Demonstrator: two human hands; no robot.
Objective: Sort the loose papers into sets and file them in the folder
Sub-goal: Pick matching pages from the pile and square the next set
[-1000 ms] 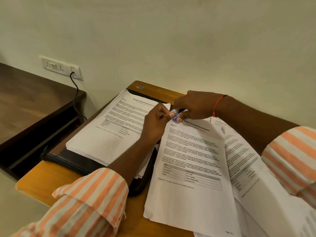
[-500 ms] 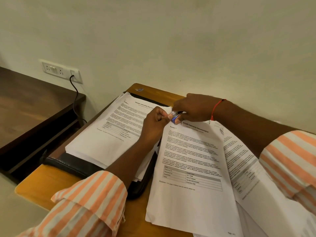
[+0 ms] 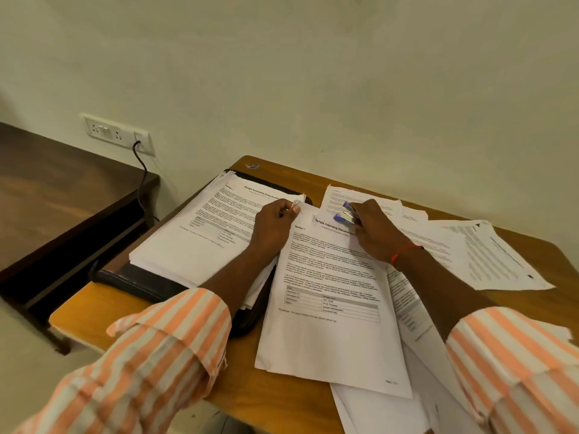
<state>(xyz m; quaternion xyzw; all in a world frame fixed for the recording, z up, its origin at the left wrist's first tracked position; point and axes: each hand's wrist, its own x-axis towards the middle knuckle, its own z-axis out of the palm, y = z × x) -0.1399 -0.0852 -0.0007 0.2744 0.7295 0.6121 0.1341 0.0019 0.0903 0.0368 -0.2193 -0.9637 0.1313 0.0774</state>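
A printed paper set (image 3: 329,302) lies in the middle of the wooden desk (image 3: 103,311). My left hand (image 3: 274,228) pinches its top left corner. My right hand (image 3: 372,230) grips a small blue stapler (image 3: 344,214) just right of that corner, above the page's heading. An open black folder (image 3: 141,278) lies at the left with a thick stack of printed pages (image 3: 200,236) on it. More loose papers (image 3: 488,255) are spread under and to the right of my right arm.
The desk stands against a pale wall. A dark wooden table (image 3: 47,189) sits lower at the left. A wall socket (image 3: 117,133) with a black cable (image 3: 142,177) plugged in hangs above it. Loose sheets overhang the desk's near right edge.
My right hand has drawn the stapler away to the right from the paper's corner, which my left hand still pinches. The view has shifted so more of the right-hand papers show.
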